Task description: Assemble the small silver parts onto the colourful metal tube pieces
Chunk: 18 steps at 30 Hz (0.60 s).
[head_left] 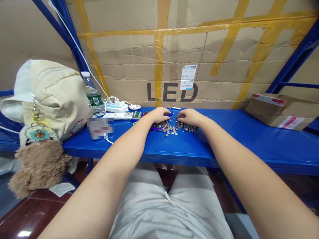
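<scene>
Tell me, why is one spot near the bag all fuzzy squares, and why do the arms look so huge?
Head view: the patch beside the bag is blurred into blocks, hiding it; the wide lens stretches the near arms, so the left hand and right hand look tiny; glare shines on the floor.

We count two hands, one left hand (pixel 159 115) and one right hand (pixel 189 116), one water bottle (pixel 93 94), one cream bag (pixel 50 96), one plush toy (pixel 37 167), one small cardboard box (pixel 279 109); the small metal pieces (pixel 174 127) are too many to count.

A blue metal shelf (pixel 261 142) stands against taped cardboard boxes (pixel 224 49), above a glossy dark-red floor (pixel 32 215).
</scene>
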Tool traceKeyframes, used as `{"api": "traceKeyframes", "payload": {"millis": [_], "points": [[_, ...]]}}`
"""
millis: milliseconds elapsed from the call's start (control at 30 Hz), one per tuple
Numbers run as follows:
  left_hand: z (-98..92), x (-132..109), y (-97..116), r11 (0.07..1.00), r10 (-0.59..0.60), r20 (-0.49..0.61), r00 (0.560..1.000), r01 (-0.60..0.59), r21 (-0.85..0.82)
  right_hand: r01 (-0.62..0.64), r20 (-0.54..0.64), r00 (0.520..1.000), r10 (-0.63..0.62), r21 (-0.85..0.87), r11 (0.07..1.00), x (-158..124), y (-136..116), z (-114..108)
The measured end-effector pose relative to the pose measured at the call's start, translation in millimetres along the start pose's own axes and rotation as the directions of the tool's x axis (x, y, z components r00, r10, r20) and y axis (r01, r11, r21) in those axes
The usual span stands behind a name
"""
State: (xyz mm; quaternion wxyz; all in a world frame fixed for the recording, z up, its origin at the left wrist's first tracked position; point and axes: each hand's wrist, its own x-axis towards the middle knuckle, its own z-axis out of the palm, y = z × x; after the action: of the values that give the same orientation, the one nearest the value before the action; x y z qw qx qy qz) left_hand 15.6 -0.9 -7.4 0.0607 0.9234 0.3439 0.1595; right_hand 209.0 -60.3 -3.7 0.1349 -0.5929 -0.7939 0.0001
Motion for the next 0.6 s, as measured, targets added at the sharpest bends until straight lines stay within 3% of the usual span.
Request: {"api": "traceKeyframes", "payload": {"millis": [600], "points": [[-4.6, -2.9, 6.2, 1.000, -0.024, 0.009, 1.000, 0.024, -0.001, -0.129, 0.025, 0.991, 0.129, 0.000, 0.992, -3.0, 11.1, -6.0]]}}
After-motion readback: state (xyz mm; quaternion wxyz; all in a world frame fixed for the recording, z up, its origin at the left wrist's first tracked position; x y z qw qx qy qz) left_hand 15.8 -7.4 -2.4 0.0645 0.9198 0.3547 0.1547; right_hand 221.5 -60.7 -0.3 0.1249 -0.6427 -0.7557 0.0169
